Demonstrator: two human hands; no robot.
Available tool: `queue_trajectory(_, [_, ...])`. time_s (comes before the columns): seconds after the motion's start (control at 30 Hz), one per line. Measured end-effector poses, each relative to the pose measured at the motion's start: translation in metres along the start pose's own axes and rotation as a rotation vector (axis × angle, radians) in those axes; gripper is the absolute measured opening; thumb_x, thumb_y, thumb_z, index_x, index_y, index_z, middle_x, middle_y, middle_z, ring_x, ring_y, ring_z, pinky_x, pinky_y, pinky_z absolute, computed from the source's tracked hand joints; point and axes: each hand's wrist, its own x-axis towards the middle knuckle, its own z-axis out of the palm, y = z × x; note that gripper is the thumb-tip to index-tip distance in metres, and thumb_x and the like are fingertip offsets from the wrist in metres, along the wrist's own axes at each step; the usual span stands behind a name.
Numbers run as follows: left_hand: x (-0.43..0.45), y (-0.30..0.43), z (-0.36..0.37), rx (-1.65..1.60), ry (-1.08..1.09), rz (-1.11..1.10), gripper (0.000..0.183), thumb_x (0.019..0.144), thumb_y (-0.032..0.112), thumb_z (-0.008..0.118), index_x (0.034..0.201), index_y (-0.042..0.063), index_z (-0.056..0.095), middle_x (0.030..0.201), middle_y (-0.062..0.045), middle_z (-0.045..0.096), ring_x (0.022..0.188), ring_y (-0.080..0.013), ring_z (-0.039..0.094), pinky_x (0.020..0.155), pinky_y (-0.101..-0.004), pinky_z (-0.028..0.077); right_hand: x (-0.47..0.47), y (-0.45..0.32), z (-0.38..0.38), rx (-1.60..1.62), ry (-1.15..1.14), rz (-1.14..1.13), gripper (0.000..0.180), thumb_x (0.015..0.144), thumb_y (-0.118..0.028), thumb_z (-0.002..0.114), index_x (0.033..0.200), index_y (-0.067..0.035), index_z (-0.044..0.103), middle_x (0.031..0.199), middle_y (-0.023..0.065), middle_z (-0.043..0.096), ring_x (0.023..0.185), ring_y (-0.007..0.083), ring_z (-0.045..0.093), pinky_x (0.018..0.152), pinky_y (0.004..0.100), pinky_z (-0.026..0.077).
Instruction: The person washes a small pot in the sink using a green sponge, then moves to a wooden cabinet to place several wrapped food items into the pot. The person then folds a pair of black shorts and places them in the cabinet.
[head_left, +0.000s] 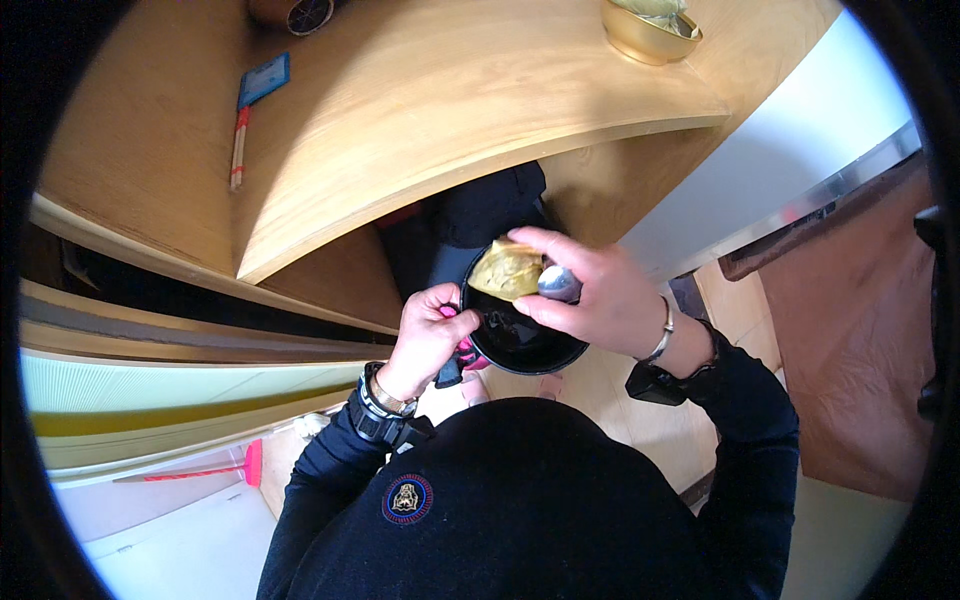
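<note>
My left hand (431, 334) grips the near left rim of a round black bowl or pan (525, 352), with pink and dark items pressed under its fingers. Over the vessel, my right hand (592, 289) holds a yellowish crumpled bundle (506, 271) by its upper right side. A shiny silver rounded object (559, 284) sits between the thumb and fingers of that hand; its kind is unclear. The inside of the vessel is dark and glossy. Behind it, dark fabric items (487, 206) fill part of the lower compartment of the wooden cabinet.
On the wooden shelf (450, 97), a gold bowl (649, 37) with greenish contents stands at the upper right. A blue packet (264, 79) and red-banded sticks (238, 150) lie at the left. A white panel (780, 142) is at the right; a pink broom (253, 463) is lower left.
</note>
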Motion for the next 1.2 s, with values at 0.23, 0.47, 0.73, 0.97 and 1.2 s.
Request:
queue_trajectory(0.23, [0.000,-0.001,0.003,0.069,-0.012,0.017,0.018,0.081,-0.005,0.065,0.069,0.005,0.057,0.060,0.009,0.051,0.054,0.0016,0.043,0.047,-0.0185,0.032,0.000,0.041,0.032,-0.132,-0.132,-0.054,0.055,0.079,-0.022,0.073,0.128,-0.003,0.056,0.093,0.0204,0.069,0.079,0.0356,0.068,0.073,0.0387,0.056])
queue_trajectory(0.47, [-0.002,0.004,0.008,0.324,-0.023,0.153,0.015,0.081,-0.001,0.067,0.070,0.003,0.057,0.057,0.006,0.053,0.054,-0.0010,0.047,0.048,-0.0198,0.036,0.015,0.055,0.065,-0.250,-0.359,0.066,0.039,0.078,-0.009,0.063,0.116,-0.003,0.057,0.083,0.0239,0.067,0.079,0.0414,0.067,0.072,0.0486,0.055])
queue_trajectory(0.73, [-0.004,-0.003,-0.006,0.130,0.071,-0.023,0.023,0.083,-0.002,0.065,0.066,0.006,0.052,0.056,0.004,0.053,0.048,-0.0017,0.048,0.043,-0.0197,0.035,0.020,0.018,0.050,-0.422,-0.345,0.040,0.048,0.083,-0.012,0.060,0.130,-0.005,0.052,0.084,0.0230,0.068,0.077,0.0388,0.068,0.070,0.0461,0.055])
queue_trajectory(0.97, [-0.009,-0.008,-0.016,0.067,0.115,0.010,0.019,0.083,-0.005,0.062,0.069,0.006,0.055,0.060,0.005,0.054,0.051,-0.0020,0.048,0.046,-0.0192,0.037,0.014,-0.060,-0.098,-0.541,0.543,-0.237,0.039,0.087,-0.037,0.066,0.111,-0.007,0.063,0.075,0.0115,0.064,0.063,0.0247,0.066,0.057,0.0310,0.054])
queue_trajectory(1.2, [-0.014,-0.001,-0.021,0.037,0.131,0.040,0.020,0.082,-0.007,0.061,0.068,0.007,0.057,0.060,0.006,0.054,0.051,-0.0014,0.047,0.046,-0.0188,0.036,0.108,-0.056,-0.193,-0.849,0.590,0.151,0.076,0.072,-0.058,0.077,0.121,-0.001,0.062,0.098,0.0180,0.070,0.091,0.0274,0.069,0.076,0.0349,0.056])
